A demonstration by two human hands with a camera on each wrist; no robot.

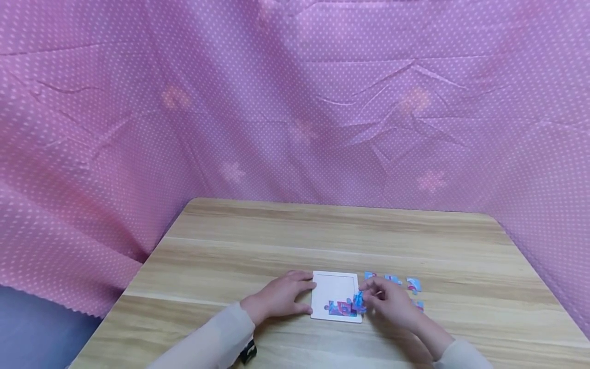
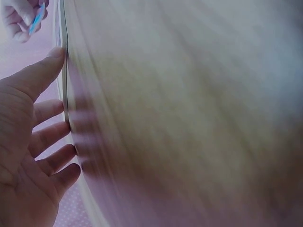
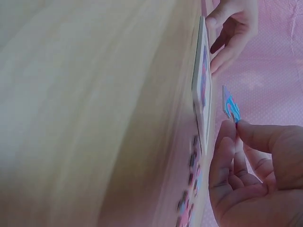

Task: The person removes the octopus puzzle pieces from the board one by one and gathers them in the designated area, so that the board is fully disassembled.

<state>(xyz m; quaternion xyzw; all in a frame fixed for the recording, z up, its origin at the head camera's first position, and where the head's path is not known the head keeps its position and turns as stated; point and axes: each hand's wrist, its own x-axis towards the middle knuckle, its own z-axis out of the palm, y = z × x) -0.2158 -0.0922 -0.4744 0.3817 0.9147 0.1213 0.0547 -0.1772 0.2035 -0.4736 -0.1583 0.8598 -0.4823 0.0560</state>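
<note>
A white square puzzle board (image 1: 329,288) with a raised rim lies flat on the table. Joined pink and blue puzzle pieces (image 1: 340,308) fill part of its lower right area. Between thumb and index finger, my right hand (image 1: 389,302) pinches a blue puzzle piece (image 3: 231,105), held tilted just above the board's right side. In the right wrist view the piece is clear of the board. My left hand (image 1: 284,295) rests at the board's left edge, fingers spread and fingertips touching the rim. Part of the board's right side is hidden behind the right hand.
Several loose puzzle pieces (image 1: 413,285) lie right of the board, some partly covered by the right hand. The wood-grain table (image 1: 258,230) has a pink dotted cloth (image 1: 295,113) hanging behind it. A small black object (image 1: 249,352) shows by the left sleeve.
</note>
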